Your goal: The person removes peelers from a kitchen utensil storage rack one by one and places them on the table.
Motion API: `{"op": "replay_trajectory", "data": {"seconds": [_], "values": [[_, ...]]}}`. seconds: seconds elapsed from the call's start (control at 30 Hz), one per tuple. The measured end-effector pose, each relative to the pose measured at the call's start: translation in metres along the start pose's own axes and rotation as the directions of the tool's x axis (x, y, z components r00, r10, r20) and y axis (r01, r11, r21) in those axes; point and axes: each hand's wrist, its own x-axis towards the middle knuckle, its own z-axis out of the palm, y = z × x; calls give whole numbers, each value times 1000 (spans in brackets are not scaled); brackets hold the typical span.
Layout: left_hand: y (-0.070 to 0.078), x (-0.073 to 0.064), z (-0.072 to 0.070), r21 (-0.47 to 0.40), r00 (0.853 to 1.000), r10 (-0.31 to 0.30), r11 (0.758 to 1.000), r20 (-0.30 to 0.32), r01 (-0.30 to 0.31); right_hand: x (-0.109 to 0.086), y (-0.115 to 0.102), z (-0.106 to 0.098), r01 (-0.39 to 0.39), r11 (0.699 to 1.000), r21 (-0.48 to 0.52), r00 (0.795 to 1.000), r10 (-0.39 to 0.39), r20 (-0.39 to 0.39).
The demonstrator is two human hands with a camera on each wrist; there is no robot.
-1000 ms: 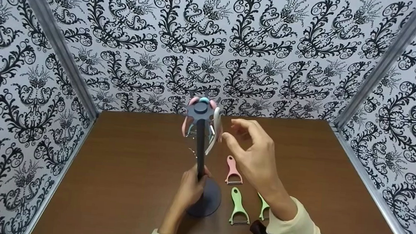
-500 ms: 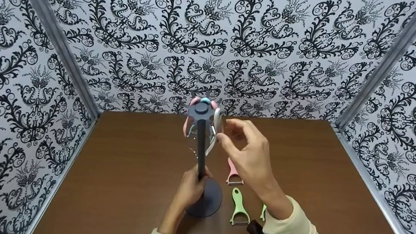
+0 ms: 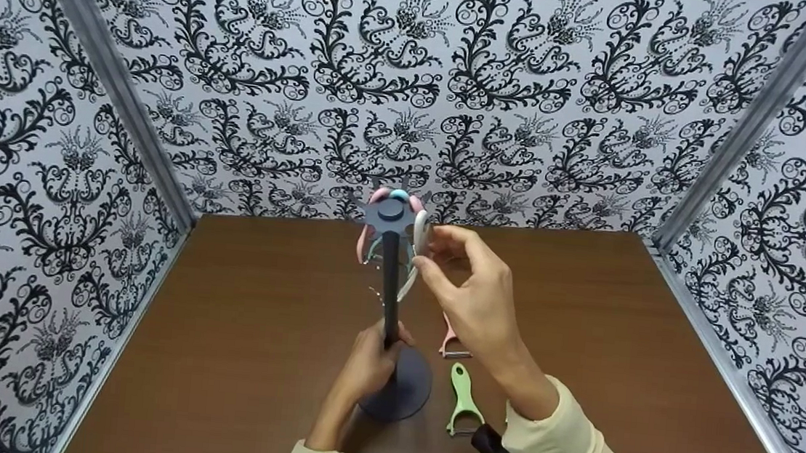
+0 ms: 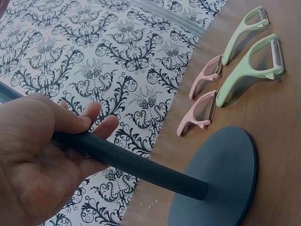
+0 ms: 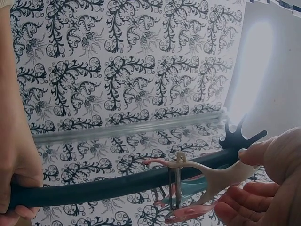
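Left hand [image 3: 368,361] grips the stand [image 3: 389,284]; whether right hand [image 3: 479,295] pinches the white peeler [image 5: 216,178] at its four o'clock is unclear; bumping might unhook it.

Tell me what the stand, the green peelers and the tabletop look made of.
Stand: dark, smooth, satin; perhaps painted metal or plastic, the look leaves it open.
Green peelers: likely moulded plastic, evenly coloured and smooth, with shiny metal-looking blades.
Tabletop: wood or wood-effect laminate, judging by its faint brown grain.

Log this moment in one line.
left hand: grips stand | right hand: at white peeler, contact unclear | table: green peelers, pink peelers
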Motion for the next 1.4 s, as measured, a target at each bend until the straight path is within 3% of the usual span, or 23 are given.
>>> {"op": "replay_trajectory", "data": {"seconds": [0.4, 0.97, 1.4], "values": [[0, 1, 1, -16, 1000, 3, 1000, 15, -3, 1, 2, 5, -55, 997, 46, 998, 54, 10], [0, 0, 2, -11, 1000, 28, 1000, 8, -28, -1, 7, 13, -44, 998, 40, 999, 45, -6], [-1, -4, 11, -19, 991, 11, 1000, -130, -13, -5, 1, 13, -110, 991, 79, 993, 107, 41]]}}
